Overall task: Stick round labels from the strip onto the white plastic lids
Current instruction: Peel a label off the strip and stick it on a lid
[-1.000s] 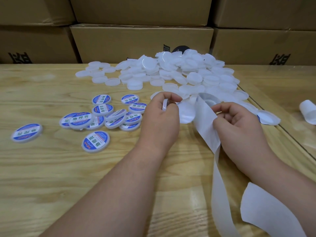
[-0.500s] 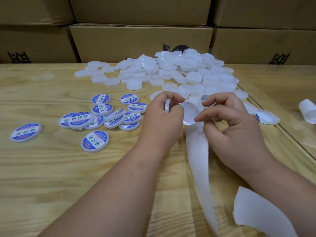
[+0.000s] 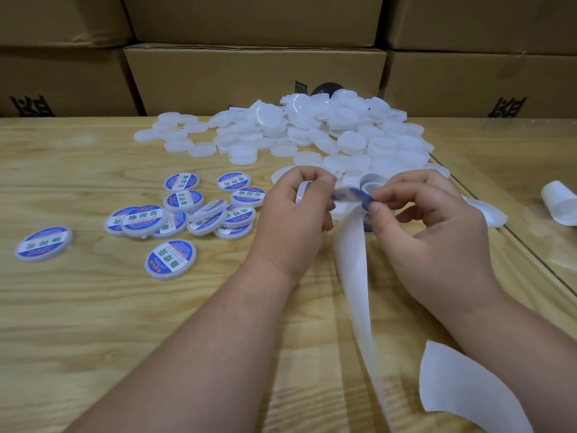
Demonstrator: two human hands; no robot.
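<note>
Head view: on the pale, grainy wooden table, far left, one labelled lid lies alone, a flat white plastic disc under a round blue-and-white sticker. To its right sits a loose cluster of labelled lids, some overlapping, with another single one lying nearer. Behind them spreads a pile of bare lids, smooth, translucent white and round, heaped highest toward the right.

The left hand is curled round a bare lid held on edge, thumb and fingers gripping its rim. Just to the right, a round label, blue-edged and blurred, stretches between the two hands; the right hand pinches its far end between thumb and forefinger, the other fingers bent loosely. Whether the label already touches the lid, I cannot tell.

Below the hands the strip, a thin, matt white paper ribbon, runs down toward the near edge and curls into a broad loop at lower right. Its roll sits half hidden behind the right fingers. At the far right lies a curled white scrap. Brown cardboard boxes with black print stand stacked along the back.
</note>
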